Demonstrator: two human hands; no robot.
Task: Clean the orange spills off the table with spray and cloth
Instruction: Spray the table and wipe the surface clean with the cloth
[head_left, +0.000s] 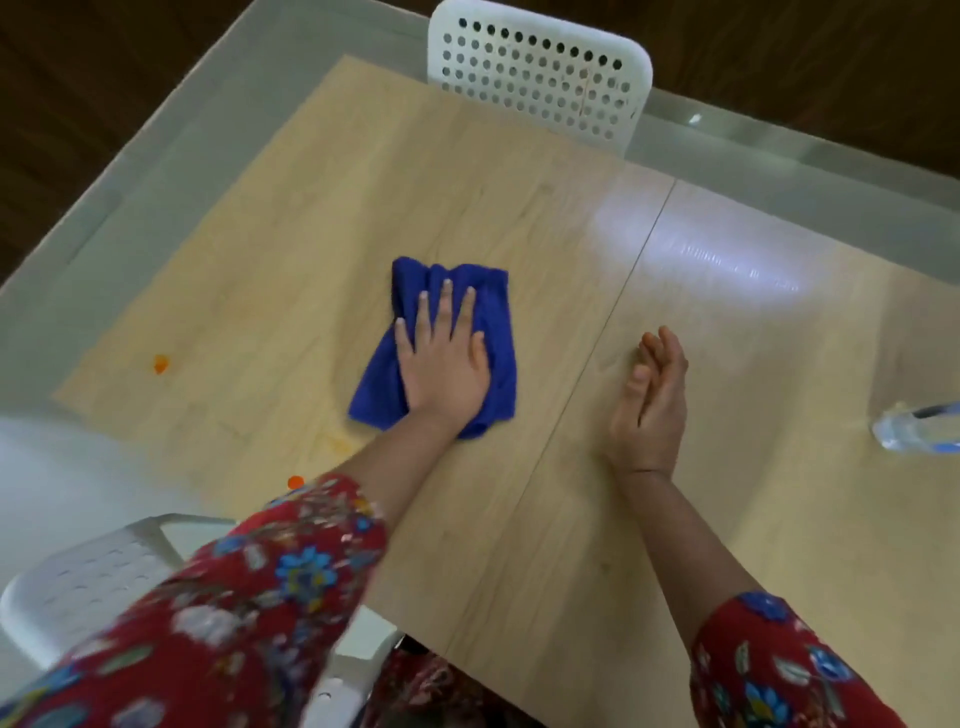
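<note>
Head view: an orange spill (161, 364) is left near the table (675, 519) edge. The blue cloth (488, 312) is pressed flat under the open left hand (441, 364); it should be pushed leftward firmly. The right hand (652, 400) rests open, empty; the spray bottle (914, 428) lies far right.

The cloth (441, 343) is deep royal blue. The table (597, 519) is pale beige with a faint wood grain, bordered by a grey-white band. Near its left edge sits a bright orange spill (161, 364), a paler orange smear (337, 444) lies nearer the front edge, and an orange-red dot (295, 482) beside it. The sleeves (249, 597) are red with blue, yellow and white flowers. The chair (540, 78) is white, dotted with dark holes.
</note>
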